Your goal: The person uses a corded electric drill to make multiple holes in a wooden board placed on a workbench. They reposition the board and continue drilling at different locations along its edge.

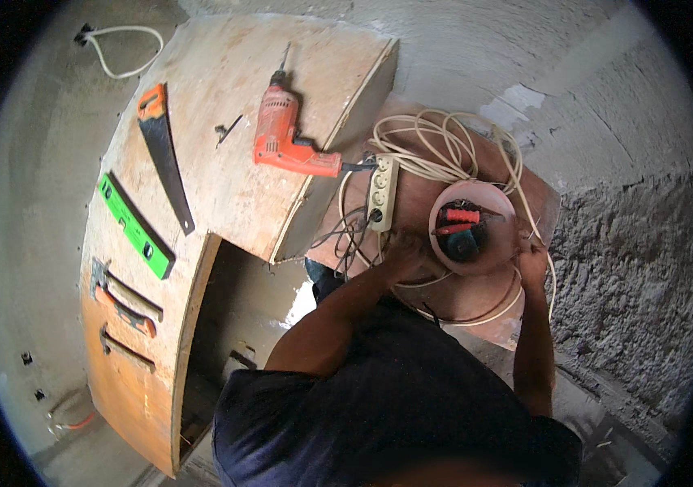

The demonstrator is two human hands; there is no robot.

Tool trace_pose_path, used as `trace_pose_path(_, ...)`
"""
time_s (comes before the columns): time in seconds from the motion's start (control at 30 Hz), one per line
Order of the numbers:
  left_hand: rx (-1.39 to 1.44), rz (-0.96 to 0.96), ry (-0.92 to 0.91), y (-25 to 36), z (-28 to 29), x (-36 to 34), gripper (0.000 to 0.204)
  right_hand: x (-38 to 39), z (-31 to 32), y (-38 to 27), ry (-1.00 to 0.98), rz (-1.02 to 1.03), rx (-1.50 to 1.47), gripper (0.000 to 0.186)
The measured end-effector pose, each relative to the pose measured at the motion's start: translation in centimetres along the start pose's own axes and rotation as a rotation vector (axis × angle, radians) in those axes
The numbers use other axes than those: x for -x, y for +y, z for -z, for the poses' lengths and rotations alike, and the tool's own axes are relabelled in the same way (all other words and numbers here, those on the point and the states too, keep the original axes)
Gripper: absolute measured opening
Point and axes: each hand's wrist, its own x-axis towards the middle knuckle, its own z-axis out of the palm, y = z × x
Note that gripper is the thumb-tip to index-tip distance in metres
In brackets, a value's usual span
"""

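A pale pink bucket [441,253] holds red-handled tools [462,217] and a dark blue-green item [458,246]. By the bucket's left side is my left hand [405,255], its fingers shadowed and hard to make out. My right hand [533,258] is at the bucket's right side, beside a cream cable [553,284], with its fingers bent together; what they hold, if anything, is too small to tell. Just above my left hand, a white power strip [382,193] lies with a dark plug in its lower end. More cream cable [423,134] is looped behind the bucket.
An L-shaped wooden worktop [216,187] carries an orange drill [279,134], a handsaw [166,154], a green spirit level [137,227], a hammer [129,351], and an orange-and-black knife-like tool [125,310]. A rough wall [630,252] stands at right.
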Motion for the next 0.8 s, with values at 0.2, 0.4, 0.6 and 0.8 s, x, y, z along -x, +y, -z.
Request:
trace_pose_path(0.2,-0.081,-0.141,0.147,1.1,2.7,1.1,0.031,2.9,-0.6,-11.5,-0.398,-0.197,-0.249,0.052)
trace_pose_path(0.4,0.582,0.304,0.014,-1.3,11.2,1.5,0.026,0.1,-3.5,-15.0,-0.584,-0.178,-0.274,0.046)
trace_pose_path(0.6,1.559,0.475,0.608,-1.3,17.5,4.9,0.027,2.9,-4.0,-14.0,-0.141,-0.226,-0.402,0.051)
trace_pose_path(0.8,1.367,0.319,0.443,2.3,23.0,6.4,0.022,0.5,-5.7,-18.4,-0.107,-0.301,-0.319,0.035)
